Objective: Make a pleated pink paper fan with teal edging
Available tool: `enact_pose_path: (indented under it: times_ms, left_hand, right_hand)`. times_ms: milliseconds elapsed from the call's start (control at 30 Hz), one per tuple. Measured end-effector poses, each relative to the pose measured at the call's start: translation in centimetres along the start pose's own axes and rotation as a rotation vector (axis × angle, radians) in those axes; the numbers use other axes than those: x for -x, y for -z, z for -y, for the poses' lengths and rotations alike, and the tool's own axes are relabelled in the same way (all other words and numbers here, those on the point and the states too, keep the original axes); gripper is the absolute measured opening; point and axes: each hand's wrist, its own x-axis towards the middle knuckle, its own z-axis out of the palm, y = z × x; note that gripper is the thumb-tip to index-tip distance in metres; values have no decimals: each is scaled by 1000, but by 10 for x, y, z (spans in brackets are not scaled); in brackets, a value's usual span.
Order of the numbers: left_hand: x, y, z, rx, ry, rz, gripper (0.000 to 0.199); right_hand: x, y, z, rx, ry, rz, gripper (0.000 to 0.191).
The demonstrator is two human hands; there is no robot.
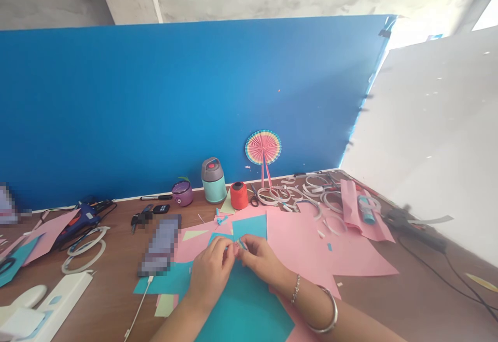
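My left hand (212,269) and my right hand (260,259) meet at the fingertips, near the middle of the desk. Both pinch a small pink and blue paper piece (237,247), partly hidden by the fingers. Under them lies a large teal sheet (245,300), with pink paper (291,233) spread behind and to the right. A bracelet and a silver bangle circle my right wrist and forearm. Against the blue panel, a round pleated pink fan (263,147) with a teal and yellow rim stands on two pink sticks.
Behind my hands stand a mint and grey container (213,181), a purple cup (182,193) and red thread (238,195). White strip coils (288,194) lie at the back right. At left are a phone (160,246), glue gun (83,215) and power strip (58,305).
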Motion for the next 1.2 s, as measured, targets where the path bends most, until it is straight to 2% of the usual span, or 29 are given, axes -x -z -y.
enact_pose_path:
  times_ms: [167, 367, 567, 767, 1200]
  left_hand:
    - [1, 2, 1, 41, 55, 59, 23]
    - [0, 3, 6, 89, -50, 46, 23]
    - [0, 1, 10, 56, -77, 48, 28]
    - [-1, 3, 9, 74, -88, 65, 30]
    - [-2, 4, 3, 233, 38, 87, 27]
  right_hand:
    - [1, 1, 4, -26, -23, 15, 17]
    - [-3, 5, 9, -90, -67, -40, 31]
    - [-6, 7, 12, -107, -82, -85, 43]
    - [-5, 8, 11, -105, -77, -74, 38]
    - [-3, 8, 14, -98, -69, -67, 27]
